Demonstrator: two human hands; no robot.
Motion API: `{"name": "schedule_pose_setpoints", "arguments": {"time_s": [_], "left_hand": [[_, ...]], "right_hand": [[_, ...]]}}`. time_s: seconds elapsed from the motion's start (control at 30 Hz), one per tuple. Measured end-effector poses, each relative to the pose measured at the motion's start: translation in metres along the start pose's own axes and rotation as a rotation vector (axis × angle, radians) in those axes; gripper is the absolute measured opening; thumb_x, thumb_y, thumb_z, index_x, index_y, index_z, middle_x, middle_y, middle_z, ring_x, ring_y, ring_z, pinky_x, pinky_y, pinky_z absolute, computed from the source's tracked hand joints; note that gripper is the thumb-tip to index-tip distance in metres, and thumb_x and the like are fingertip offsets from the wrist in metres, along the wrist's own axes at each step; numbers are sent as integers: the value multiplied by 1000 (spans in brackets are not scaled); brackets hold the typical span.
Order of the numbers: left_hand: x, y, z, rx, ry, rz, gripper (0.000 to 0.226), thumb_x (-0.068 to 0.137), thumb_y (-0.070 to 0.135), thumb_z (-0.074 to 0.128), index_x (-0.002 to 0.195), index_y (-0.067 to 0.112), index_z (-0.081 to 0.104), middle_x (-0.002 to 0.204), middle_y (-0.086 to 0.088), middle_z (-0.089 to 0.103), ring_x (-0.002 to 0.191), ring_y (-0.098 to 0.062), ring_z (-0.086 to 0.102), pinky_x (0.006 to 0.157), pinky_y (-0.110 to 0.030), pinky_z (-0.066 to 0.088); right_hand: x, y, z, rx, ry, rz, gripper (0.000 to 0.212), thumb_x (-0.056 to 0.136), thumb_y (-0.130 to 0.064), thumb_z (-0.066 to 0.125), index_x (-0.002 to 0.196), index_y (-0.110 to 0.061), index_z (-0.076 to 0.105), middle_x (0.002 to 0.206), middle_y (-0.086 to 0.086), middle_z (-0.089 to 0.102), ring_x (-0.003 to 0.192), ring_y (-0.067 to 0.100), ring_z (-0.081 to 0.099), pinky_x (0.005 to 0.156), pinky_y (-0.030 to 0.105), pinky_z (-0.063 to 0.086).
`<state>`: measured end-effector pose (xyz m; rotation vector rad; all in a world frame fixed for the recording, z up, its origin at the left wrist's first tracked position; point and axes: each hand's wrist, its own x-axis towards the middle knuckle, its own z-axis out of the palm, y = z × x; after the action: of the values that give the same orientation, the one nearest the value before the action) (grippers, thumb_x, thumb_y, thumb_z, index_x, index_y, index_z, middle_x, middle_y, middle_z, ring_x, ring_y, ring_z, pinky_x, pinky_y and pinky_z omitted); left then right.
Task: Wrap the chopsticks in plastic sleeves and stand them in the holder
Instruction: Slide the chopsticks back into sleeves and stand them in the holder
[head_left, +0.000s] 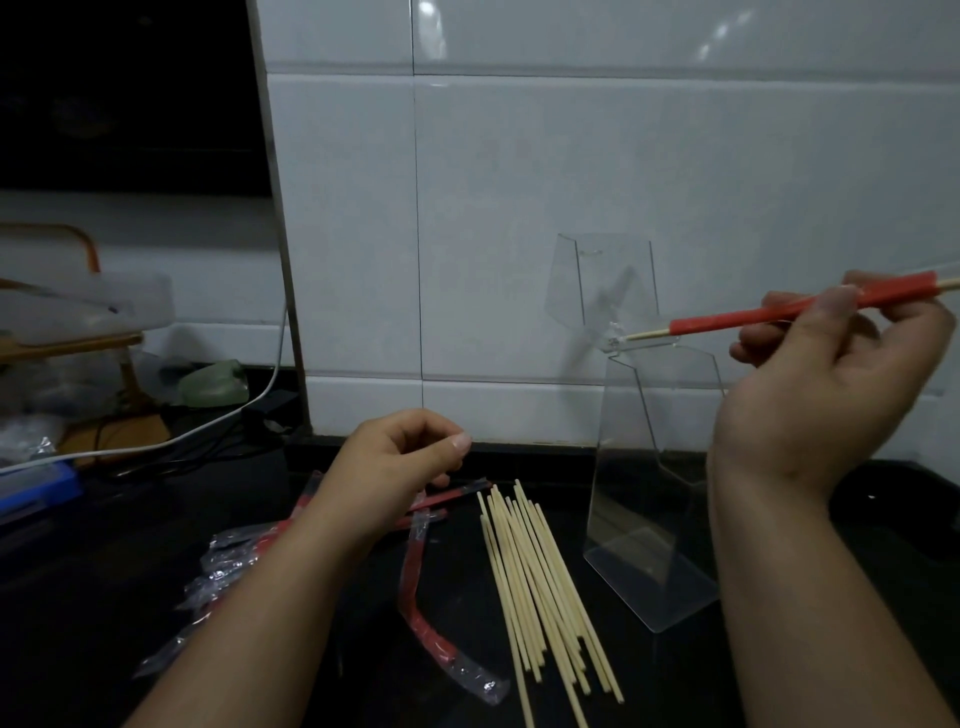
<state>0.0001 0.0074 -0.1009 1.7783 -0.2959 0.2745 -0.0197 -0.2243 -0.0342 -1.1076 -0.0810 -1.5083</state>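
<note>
My right hand (810, 384) pinches a chopstick wrapped in a red and clear plastic sleeve (753, 316), held nearly level with its bare tip touching the top rim of the clear acrylic holder (649, 519). The holder stands on the black counter by the white tiled wall. My left hand (400, 462) hovers with curled fingers above the counter and holds nothing. Several bare wooden chopsticks (540, 587) lie in a loose bundle in front of the holder. Several empty red and clear sleeves (431, 613) lie scattered to their left, partly hidden by my left forearm.
At the far left stand a white lidded plastic container (83, 306) on a wooden rack, a white cable (208, 431), a green plastic item (213, 384) and a blue box (36, 488). The tiled wall (519, 208) rises close behind the holder.
</note>
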Motion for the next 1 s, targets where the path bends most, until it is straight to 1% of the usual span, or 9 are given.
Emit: {"name": "schedule_pose_setpoints", "arguments": {"time_s": [0.13, 0.27, 0.4, 0.47, 0.53, 0.63, 0.73, 0.87, 1.0], "left_hand": [[0, 0, -1, 19, 2, -5, 7, 90, 24, 68, 88, 21, 74, 78, 5, 72, 70, -6, 66, 69, -25, 49], [0, 0, -2, 21, 0, 3, 7, 90, 23, 68, 88, 21, 74, 78, 3, 72, 70, -9, 65, 70, -28, 50], [0, 2, -1, 10, -5, 1, 7, 90, 21, 67, 89, 18, 74, 76, 5, 72, 69, -5, 65, 61, -14, 48], [-1, 3, -1, 12, -8, 8, 8, 90, 21, 67, 90, 17, 74, 76, 5, 72, 68, -3, 65, 60, -12, 47], [-1, 4, -1, 4, -3, 7, 8, 90, 20, 68, 90, 16, 74, 75, 5, 71, 67, -3, 65, 59, -12, 47], [-1, 4, -2, 11, -3, 7, 7, 91, 20, 68, 90, 17, 74, 76, 3, 72, 67, -5, 65, 59, -13, 48], [-1, 4, -2, -9, 3, 7, 7, 90, 19, 68, 89, 15, 74, 75, 3, 71, 66, -6, 64, 60, -14, 48], [-1, 5, -3, -18, -5, 8, 8, 90, 18, 67, 90, 14, 74, 74, 3, 71, 66, -4, 64, 59, -13, 47], [-2, 7, -2, -26, -6, 14, 8, 91, 16, 67, 91, 12, 73, 73, 5, 70, 66, -1, 63, 59, -12, 47]], "right_hand": [[-5, 2, 2, -63, -46, -64, 8, 103, -26, 42, 105, -34, 43, 94, 6, 67, 71, 19, 60, 63, 25, 51], [-3, 0, 0, 15, 26, -149, 9, 104, -23, 39, 111, -19, 44, 88, 3, 59, 64, 17, 56, 63, 24, 50], [-4, 4, 2, -82, -14, -130, 12, 104, -27, 40, 111, -24, 50, 91, 3, 59, 76, 19, 59, 68, 27, 51], [-5, 9, 3, -266, -165, -103, 20, 102, -29, 45, 112, -23, 61, 96, -1, 62, 85, 13, 58, 71, 11, 44], [-7, 18, 3, -510, -401, -19, 26, 101, -34, 50, 114, -20, 67, 99, -4, 59, 86, 12, 53, 62, 3, 31], [-10, 18, 1, -562, -465, 68, 21, 97, -36, 53, 105, -22, 67, 105, -1, 61, 88, 10, 52, 63, 11, 32], [-8, 11, 0, -575, -430, 46, 11, 94, -25, 53, 90, -21, 62, 92, 1, 63, 77, 14, 54, 58, 20, 36], [-10, 4, -1, -815, -706, 111, 15, 86, -30, 52, 76, -22, 58, 72, -4, 58, 65, 13, 50, 55, 26, 34], [-15, 1, 3, -975, -885, 129, 11, 83, -32, 53, 78, -26, 60, 78, -4, 61, 73, 22, 55, 63, 32, 43]]}}
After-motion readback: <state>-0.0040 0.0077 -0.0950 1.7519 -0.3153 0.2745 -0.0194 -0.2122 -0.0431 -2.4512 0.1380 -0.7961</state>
